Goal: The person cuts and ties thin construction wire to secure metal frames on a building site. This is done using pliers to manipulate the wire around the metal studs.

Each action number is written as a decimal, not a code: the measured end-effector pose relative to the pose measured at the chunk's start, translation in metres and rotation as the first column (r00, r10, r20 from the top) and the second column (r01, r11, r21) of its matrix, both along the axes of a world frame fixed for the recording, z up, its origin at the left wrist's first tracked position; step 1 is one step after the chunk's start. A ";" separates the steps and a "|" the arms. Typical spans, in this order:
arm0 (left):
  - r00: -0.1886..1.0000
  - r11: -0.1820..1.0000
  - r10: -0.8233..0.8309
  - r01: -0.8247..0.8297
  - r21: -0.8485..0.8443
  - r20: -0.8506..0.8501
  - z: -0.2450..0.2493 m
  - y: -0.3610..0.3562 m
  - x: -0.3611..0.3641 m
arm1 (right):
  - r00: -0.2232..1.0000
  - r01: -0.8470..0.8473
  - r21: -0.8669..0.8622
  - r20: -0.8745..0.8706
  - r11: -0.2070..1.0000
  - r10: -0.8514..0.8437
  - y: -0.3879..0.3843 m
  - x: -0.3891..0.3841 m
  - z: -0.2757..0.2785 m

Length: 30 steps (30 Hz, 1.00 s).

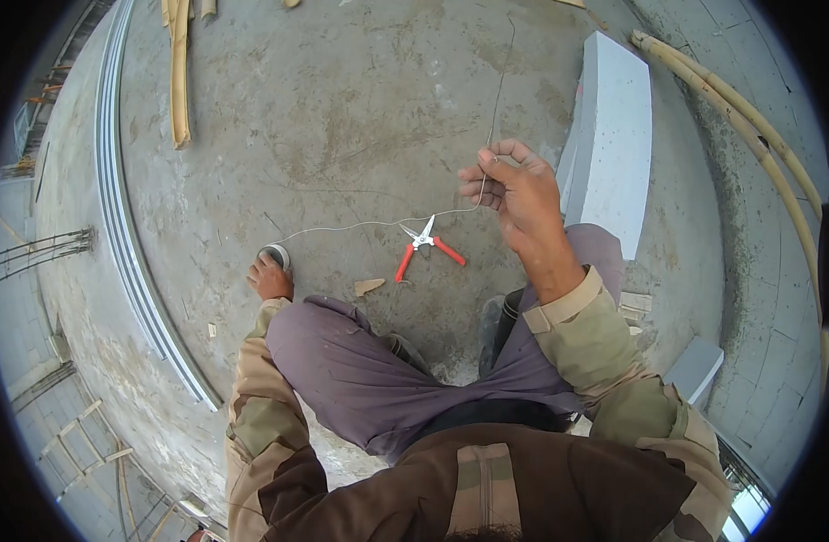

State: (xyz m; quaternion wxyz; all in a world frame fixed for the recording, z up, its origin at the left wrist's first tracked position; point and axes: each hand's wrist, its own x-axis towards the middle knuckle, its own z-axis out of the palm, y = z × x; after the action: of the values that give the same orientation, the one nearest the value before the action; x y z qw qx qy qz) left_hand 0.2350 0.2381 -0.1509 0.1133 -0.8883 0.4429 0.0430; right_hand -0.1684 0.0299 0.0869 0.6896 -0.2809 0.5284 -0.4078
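Note:
My left hand is closed on a small round spool resting on the concrete floor. From the spool a thin pale wire runs right, over the floor and past the scissors, up to my right hand. Thumb and forefinger of that hand pinch the wire, the other fingers loosely curled, and its free end rises above the hand. Between the two hands lies a pair of red-handled scissors on the floor, blades spread apart. A small wood chip is just below them.
Long metal channels stretch down the left side. A wooden strip lies at the upper left. On the right are a white foam-like block, a smaller grey block and curved bamboo poles. Rebar juts in at far left.

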 end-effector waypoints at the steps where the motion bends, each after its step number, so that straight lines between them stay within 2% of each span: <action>1: 1.000 1.000 0.001 -0.001 0.020 0.005 -0.002 0.005 0.004 | 1.000 0.014 -0.002 0.013 1.000 -0.014 0.000 0.000 0.001; 3: 0.999 0.999 -0.017 0.016 0.039 0.028 -0.008 0.009 0.012 | 0.999 -0.008 -0.001 0.045 1.000 0.008 -0.002 -0.001 0.004; 5: 0.999 0.974 -0.038 0.045 0.220 -0.038 -0.005 0.010 0.017 | 0.993 0.020 0.020 0.115 1.000 -0.022 -0.004 -0.003 0.009; 7: 0.999 0.963 -0.012 0.025 0.268 -0.048 0.016 0.008 0.030 | 0.984 0.040 0.060 0.170 0.997 -0.050 -0.006 -0.008 0.020; 9: 0.986 0.983 0.033 -0.003 0.183 -0.161 0.054 0.002 0.050 | 0.948 0.211 0.097 0.220 0.973 -0.228 -0.014 -0.031 0.031; 10: 0.981 0.992 -0.111 0.120 0.047 -0.160 0.089 0.000 0.058 | 0.945 0.235 0.101 0.208 0.967 -0.252 -0.017 -0.045 0.040; 11: 0.915 0.988 -0.152 0.143 -0.053 -0.373 0.111 -0.006 0.090 | 0.914 0.334 0.151 0.189 0.931 -0.359 -0.019 -0.062 0.048; 12: 0.842 0.990 -0.125 0.069 -0.126 -0.525 0.165 -0.021 0.093 | 0.869 0.435 0.199 0.164 0.878 -0.467 -0.017 -0.082 0.056; 13: 0.743 0.997 -0.024 -0.030 -0.069 -0.669 0.202 -0.031 0.116 | 0.851 0.475 0.192 0.150 0.859 -0.504 -0.011 -0.101 0.066; 15: 0.526 0.965 0.051 -0.245 -0.093 -0.849 0.307 -0.051 0.128 | 0.643 0.619 0.403 0.232 0.674 -0.730 0.006 -0.149 0.087; 16: 0.213 0.893 0.121 -0.450 0.013 -0.970 0.367 -0.059 0.130 | 0.560 0.686 0.439 0.191 0.581 -0.806 0.024 -0.178 0.097; 17: -0.019 0.866 0.077 -0.494 0.076 -0.997 0.428 -0.066 0.134 | 0.464 0.743 0.468 0.153 0.478 -0.872 0.049 -0.210 0.107; 18: -0.170 0.820 0.044 -0.557 0.133 -0.984 0.474 -0.068 0.149 | 0.399 0.804 0.458 0.057 0.379 -0.915 0.079 -0.242 0.119; 19: -0.256 0.778 -0.018 -0.611 0.147 -0.966 0.526 -0.074 0.152 | 0.315 0.858 0.440 -0.040 0.266 -0.948 0.115 -0.274 0.137; 20: -0.246 0.702 -0.073 -0.701 0.125 -0.967 0.561 -0.083 0.167 | 0.207 0.884 0.443 -0.088 0.148 -0.974 0.152 -0.302 0.168; 21: -0.307 0.657 -0.050 -0.727 0.200 -0.950 0.602 -0.098 0.162 | 0.092 0.898 0.440 -0.131 0.025 -0.987 0.192 -0.329 0.201; 22: -0.280 0.356 -0.143 -0.909 0.215 -0.949 0.642 -0.122 0.140 | -0.003 0.914 0.403 -0.122 -0.052 -0.993 0.237 -0.361 0.220; 23: -0.254 0.351 -0.182 -0.919 0.178 -0.950 0.670 -0.135 0.137 | -0.059 0.920 0.374 -0.150 -0.112 -0.987 0.289 -0.389 0.232; 24: -0.210 0.397 -0.191 -0.910 0.121 -0.959 0.692 -0.147 0.124 | -0.108 0.922 0.351 -0.169 -0.163 -0.980 0.334 -0.408 0.256; 25: -0.252 0.582 -0.123 -0.802 0.136 -0.960 0.699 -0.157 0.139 | -0.182 0.919 0.328 -0.136 -0.217 -0.974 0.368 -0.420 0.298; 26: -0.045 0.802 -0.196 -0.582 -0.134 -0.980 0.722 -0.158 0.098 | -0.177 0.939 0.277 -0.120 -0.204 -0.977 0.401 -0.424 0.344; 27: 0.046 0.850 -0.167 -0.500 -0.167 -0.985 0.745 -0.161 0.060 | -0.166 0.956 0.227 -0.114 -0.188 -0.979 0.436 -0.429 0.387; 28: 0.081 0.898 -0.354 -0.247 -0.363 -0.932 0.758 -0.162 0.033 | -0.225 0.951 0.203 -0.063 -0.234 -0.972 0.472 -0.432 0.428; 29: 0.066 0.844 -0.536 0.023 -0.536 -0.842 0.766 -0.168 0.012 | -0.260 0.952 0.147 -0.078 -0.269 -0.962 0.508 -0.430 0.468; 30: 0.029 0.832 -0.554 0.063 -0.552 -0.832 0.756 -0.194 0.006 | -0.293 0.950 0.088 -0.092 -0.301 -0.952 0.545 -0.430 0.498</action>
State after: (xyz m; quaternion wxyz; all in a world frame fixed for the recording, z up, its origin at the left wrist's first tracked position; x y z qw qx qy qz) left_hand 0.2409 0.0440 0.6048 -0.3697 -0.5093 0.5875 0.5088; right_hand -0.5988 0.5753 0.5846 0.1020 0.3060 0.5584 -0.7643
